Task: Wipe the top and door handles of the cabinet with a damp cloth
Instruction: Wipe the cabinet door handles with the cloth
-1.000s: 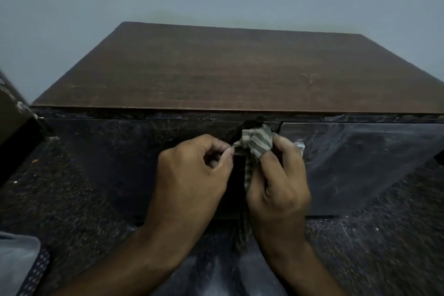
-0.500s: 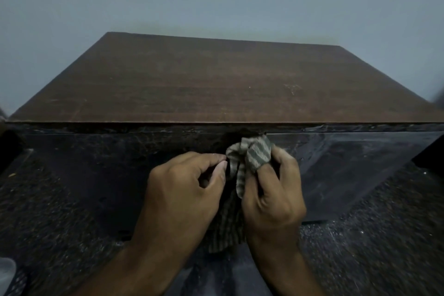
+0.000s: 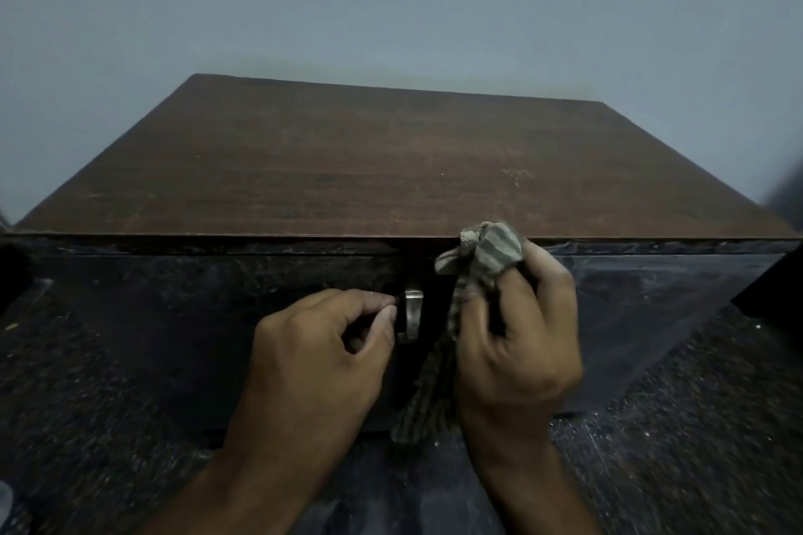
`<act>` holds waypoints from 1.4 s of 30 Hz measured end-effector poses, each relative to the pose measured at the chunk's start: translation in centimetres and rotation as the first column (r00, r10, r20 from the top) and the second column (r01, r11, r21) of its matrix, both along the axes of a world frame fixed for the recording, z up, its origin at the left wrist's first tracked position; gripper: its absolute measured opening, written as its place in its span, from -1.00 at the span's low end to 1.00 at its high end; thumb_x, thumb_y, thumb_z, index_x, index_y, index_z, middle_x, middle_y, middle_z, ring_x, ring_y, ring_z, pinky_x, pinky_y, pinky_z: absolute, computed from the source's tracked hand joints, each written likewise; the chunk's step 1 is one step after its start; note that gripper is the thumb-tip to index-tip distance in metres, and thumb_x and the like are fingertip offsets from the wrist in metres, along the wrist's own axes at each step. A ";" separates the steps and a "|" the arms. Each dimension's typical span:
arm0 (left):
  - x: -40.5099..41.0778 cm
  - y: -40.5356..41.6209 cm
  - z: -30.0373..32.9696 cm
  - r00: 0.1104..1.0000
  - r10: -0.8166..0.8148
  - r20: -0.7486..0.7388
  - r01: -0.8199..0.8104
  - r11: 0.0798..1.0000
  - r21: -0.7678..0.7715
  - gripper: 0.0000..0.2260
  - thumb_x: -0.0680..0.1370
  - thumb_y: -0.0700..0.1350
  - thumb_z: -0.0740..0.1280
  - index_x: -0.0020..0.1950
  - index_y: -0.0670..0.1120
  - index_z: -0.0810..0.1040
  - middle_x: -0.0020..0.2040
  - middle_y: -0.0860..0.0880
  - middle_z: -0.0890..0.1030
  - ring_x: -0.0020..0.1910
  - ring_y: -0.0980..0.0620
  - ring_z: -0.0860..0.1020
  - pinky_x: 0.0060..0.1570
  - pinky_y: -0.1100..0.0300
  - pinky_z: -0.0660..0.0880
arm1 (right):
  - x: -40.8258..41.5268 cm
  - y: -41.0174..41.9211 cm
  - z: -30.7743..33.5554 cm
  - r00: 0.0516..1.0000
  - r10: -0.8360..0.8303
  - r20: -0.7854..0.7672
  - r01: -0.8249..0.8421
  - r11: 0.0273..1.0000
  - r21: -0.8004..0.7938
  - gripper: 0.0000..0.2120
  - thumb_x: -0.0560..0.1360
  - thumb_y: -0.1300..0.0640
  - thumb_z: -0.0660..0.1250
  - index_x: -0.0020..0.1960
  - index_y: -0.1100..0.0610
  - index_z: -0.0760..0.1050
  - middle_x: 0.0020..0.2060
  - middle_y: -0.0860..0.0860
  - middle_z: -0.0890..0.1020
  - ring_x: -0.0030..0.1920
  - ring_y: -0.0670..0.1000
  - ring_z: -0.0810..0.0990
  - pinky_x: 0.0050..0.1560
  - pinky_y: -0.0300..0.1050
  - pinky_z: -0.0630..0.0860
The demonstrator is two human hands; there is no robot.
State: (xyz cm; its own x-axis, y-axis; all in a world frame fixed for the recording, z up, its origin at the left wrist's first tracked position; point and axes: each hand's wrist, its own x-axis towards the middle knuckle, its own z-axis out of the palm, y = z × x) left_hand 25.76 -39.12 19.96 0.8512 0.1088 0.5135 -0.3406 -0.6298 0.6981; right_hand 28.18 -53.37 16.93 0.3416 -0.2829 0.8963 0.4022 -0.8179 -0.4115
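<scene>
The cabinet has a brown wooden top (image 3: 391,169) and dark doors below it. A small metal door handle (image 3: 413,314) shows at the middle of the front. My left hand (image 3: 321,361) is curled, with thumb and index fingertip pinching at the handle's left edge. My right hand (image 3: 519,343) grips a striped grey-green cloth (image 3: 491,252), bunched over its fingertips. It is held just right of the handle, at the top's front edge. The cloth's tail hangs down between my hands in front of the doors.
A pale blue-grey wall (image 3: 391,4) stands behind the cabinet. Dark speckled floor (image 3: 87,404) spreads on both sides of it. Dark objects cut into the view at the far left and right edges.
My right hand has lifted the cloth up and to the right, off the handle, which is now uncovered. My left hand has stayed at the handle.
</scene>
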 end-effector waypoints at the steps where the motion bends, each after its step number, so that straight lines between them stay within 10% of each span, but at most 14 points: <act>1: 0.0 0.0 0.0 1.000 0.000 -0.003 0.000 1.000 0.000 -0.90 0.41 -0.15 0.51 -0.11 0.01 0.73 -0.24 0.18 0.66 -0.17 0.28 0.60 -0.20 0.61 0.38 | 0.1 0.4 0.1 1.000 0.016 0.007 -0.016 1.000 0.009 -0.79 0.61 0.31 0.30 0.15 0.35 0.66 0.13 0.25 0.63 0.08 0.19 0.65 0.18 0.01 0.60; 15: 0.0 0.9 -0.1 0.997 0.069 -0.022 -0.070 0.996 -0.049 -0.95 0.41 -0.08 0.47 -0.19 0.07 0.68 -0.30 0.21 0.64 -0.25 0.28 0.60 -0.27 0.55 0.42 | -1.4 2.9 -1.7 0.955 0.166 -0.244 -0.207 0.966 -0.154 -0.80 0.60 0.24 0.29 0.00 0.32 0.66 0.12 0.25 0.60 0.04 0.12 0.53 0.12 -0.19 0.45; 26: -0.5 1.7 0.4 0.997 0.073 -0.034 -0.074 0.996 -0.042 -0.93 0.42 -0.11 0.48 -0.17 0.06 0.67 -0.27 0.18 0.64 -0.26 0.23 0.61 -0.30 0.53 0.42 | -1.0 3.5 -2.4 0.963 0.181 -0.202 -0.235 0.927 -0.292 -0.93 0.55 0.34 0.42 -0.06 0.36 0.65 0.05 0.25 0.67 -0.09 0.20 0.58 -0.11 0.11 0.55; 42: -0.2 1.1 -0.1 0.988 0.083 -0.131 -0.094 0.992 -0.082 -0.93 0.44 -0.09 0.45 -0.16 0.09 0.70 -0.37 0.30 0.61 -0.30 0.42 0.57 -0.35 0.59 0.35 | -0.7 3.3 -1.8 0.965 0.176 -0.196 -0.218 0.952 -0.215 -0.82 0.61 0.29 0.31 -0.05 0.33 0.67 0.07 0.21 0.66 -0.07 0.15 0.51 -0.08 0.01 0.53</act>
